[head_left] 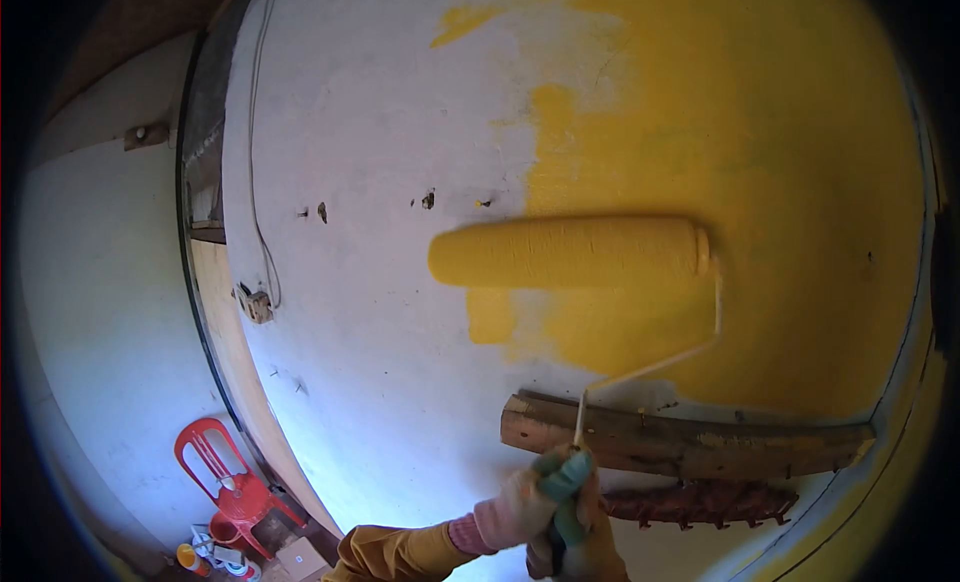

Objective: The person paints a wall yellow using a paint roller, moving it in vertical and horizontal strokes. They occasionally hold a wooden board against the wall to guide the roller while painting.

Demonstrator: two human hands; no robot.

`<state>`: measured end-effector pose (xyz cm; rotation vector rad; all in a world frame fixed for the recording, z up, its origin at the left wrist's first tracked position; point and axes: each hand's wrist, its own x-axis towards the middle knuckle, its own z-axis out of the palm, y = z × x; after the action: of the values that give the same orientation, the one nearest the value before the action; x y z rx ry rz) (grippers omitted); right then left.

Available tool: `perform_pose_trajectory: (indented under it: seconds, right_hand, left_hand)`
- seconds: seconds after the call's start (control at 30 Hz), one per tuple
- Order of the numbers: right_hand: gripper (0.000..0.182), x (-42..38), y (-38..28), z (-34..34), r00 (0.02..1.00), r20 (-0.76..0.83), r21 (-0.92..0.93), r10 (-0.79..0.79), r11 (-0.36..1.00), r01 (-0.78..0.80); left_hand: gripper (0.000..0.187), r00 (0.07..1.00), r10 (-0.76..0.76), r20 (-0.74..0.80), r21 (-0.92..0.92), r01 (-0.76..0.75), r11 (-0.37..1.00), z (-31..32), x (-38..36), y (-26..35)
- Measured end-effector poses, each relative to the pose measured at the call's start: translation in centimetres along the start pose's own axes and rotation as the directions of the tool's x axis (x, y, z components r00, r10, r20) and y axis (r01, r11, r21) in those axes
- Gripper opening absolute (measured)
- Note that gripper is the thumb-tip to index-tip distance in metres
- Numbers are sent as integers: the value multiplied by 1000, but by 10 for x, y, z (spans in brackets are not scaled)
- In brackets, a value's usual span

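A paint roller (pixel 570 252) with a wide yellow sleeve lies level against the wall (pixel 370 142). Its bent wire frame (pixel 655 364) runs down to a handle mostly hidden by my gloves. My left hand (pixel 525 502), in a glove with a pink cuff and greenish fingers, is closed round the upper grip. Just below and to the right, my right hand (pixel 596 547) also wraps the handle, partly covered by the left. Yellow paint (pixel 780 182) covers the wall's right side, with a ragged edge towards the pale left part.
A wooden board (pixel 690 444) juts from the wall below the roller, above a dark red hook rack (pixel 700 502). A cable leads to a socket box (pixel 258 304). At lower left are a red plastic chair (pixel 245 497), buckets and a cardboard box (pixel 300 559).
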<state>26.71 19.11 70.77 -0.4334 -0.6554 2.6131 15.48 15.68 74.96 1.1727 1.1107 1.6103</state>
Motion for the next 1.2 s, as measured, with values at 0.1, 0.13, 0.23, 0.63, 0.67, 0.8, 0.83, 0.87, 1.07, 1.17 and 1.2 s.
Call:
perform_pose_trajectory:
  seconds: [0.1, 0.13, 0.23, 0.63, 0.67, 0.8, 0.83, 0.87, 1.07, 1.17, 1.2]
  right_hand:
    - [35, 15, 11, -15, 822, 422, -771, -383, 326, 548]
    - [41, 24, 25, -23, 695, 502, -784, -514, 69, 617]
    - [46, 34, 35, -43, 671, 548, -780, -500, -14, 626]
    - [44, 78, 80, -28, 347, 793, -550, -501, -342, 762]
    - [42, 79, 77, -16, 513, 685, -646, -517, -104, 756]
    - [40, 116, 66, 11, 322, 802, -472, -503, -203, 858]
    - [41, 114, 70, 7, 564, 703, -581, -433, 105, 807]
    - [42, 112, 77, 2, 755, 589, -648, -287, 389, 654]
    - [50, 98, 98, 22, 914, 362, -468, -185, 812, 349]
    - [43, 111, 80, 52, 811, 491, -490, -317, 670, 558]
    - [41, 111, 81, 52, 873, 432, -438, -227, 793, 423]
  left_hand:
    - [31, 998, 54, -16, 30, -53, 998, -5, -12, -19]
    - [31, 999, 21, 43, -57, -19, 998, -9, -17, -33]
    - [28, 999, 11, 30, -40, -10, 999, -25, -16, -56]
    - [35, 960, 61, -274, -31, -72, 997, -54, -51, -38]
    - [35, 956, 100, -275, -2, -105, 994, -62, -45, -31]
    - [33, 917, 153, -369, 196, -85, 977, -76, -26, 3]
    - [33, 917, 150, -369, 193, -82, 978, -78, -32, 0]
    - [31, 912, 85, -401, 224, 8, 974, -79, -39, -6]
    - [30, 891, 11, -454, 544, 267, 795, -73, -54, 15]
    - [21, 908, 183, -377, 513, 41, 857, -92, -36, 27]
    - [20, 902, 126, -412, 492, 103, 865, -88, -37, 35]
